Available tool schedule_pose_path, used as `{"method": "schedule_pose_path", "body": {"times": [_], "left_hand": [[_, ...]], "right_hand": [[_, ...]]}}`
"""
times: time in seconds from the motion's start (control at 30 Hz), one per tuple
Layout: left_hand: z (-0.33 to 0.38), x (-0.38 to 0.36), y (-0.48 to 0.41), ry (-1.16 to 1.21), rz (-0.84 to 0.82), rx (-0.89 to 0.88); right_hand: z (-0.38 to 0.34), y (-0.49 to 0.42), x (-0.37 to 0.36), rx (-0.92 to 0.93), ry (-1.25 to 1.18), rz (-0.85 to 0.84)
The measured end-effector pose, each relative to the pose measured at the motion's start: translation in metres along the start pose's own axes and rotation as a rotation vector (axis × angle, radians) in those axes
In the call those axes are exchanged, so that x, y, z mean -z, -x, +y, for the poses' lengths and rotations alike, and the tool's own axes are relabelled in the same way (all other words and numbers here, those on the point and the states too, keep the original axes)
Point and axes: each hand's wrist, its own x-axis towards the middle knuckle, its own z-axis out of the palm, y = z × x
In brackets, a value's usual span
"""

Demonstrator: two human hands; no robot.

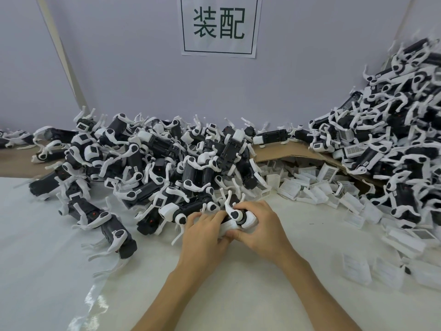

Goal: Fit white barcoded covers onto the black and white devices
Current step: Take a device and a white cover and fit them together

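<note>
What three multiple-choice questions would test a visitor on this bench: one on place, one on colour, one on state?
1. The loose white covers lie mostly: A) at the left B) at the right C) on the wall.
2. Writing on the wall sign is: A) red B) dark C) yellow.
3. The left hand and right hand: A) both grip one device B) lie flat, empty C) point upward.
Answers: B, they litter the right side; B, dark characters on white paper; A, fingers of both curl round it.

Two hands [205, 231], one sign [218, 25], perhaps a hundred devices [272, 135], dozens of covers [355, 267].
</note>
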Motion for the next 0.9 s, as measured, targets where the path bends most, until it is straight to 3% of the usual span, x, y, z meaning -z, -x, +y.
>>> {"method": "schedule_pose_path", "body": {"times": [0.37,0.57,0.9], "left_hand": [[0.004,0.003,-0.001,-0.056,0.024,0.052],[-0.001,0.006,0.0,-0.087,0.049,0.037],[0.005,-0.002,0.001,0.021,0.062,0.037]], "right_hand": [[0.0,0.001,0.0,-0.087,0.035,0.043],[-0.01,0.003,-0.006,-0.043,0.1,0.104],[-0.002,0.0,0.002,-0.017,-0.007,0.036]]}}
